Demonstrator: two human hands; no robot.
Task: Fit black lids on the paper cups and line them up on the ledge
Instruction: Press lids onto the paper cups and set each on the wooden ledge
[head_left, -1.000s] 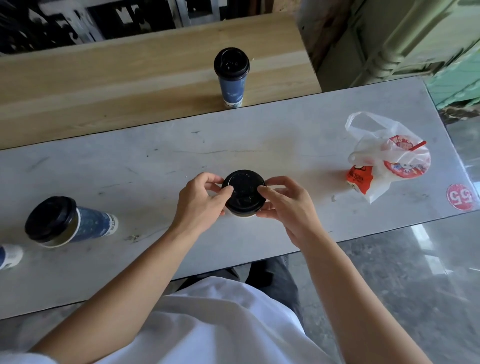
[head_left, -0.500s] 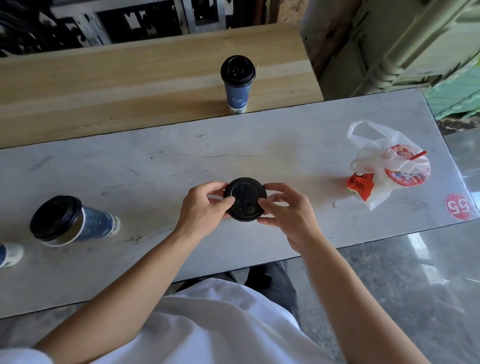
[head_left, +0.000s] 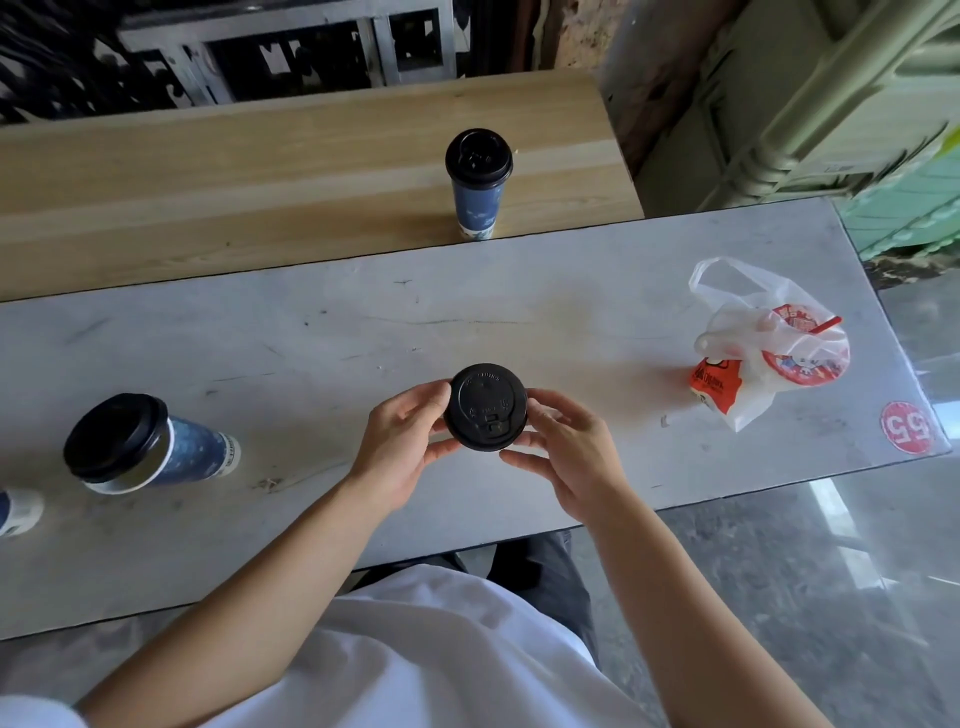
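Both hands on one black lid over the grey worktop

Our left hand (head_left: 402, 447) and right hand (head_left: 566, 452) pinch the black lid (head_left: 487, 406) by its rim from either side, fingers curled loosely round it; we cannot tell whether a cup sits beneath. One lidded blue cup (head_left: 477, 182) stands upright on the wooden ledge (head_left: 208, 171) at the far side. Another lidded cup (head_left: 148, 444) lies tipped over at the left of the worktop (head_left: 311, 332), and a white plastic bag (head_left: 763, 353) rests at the right.
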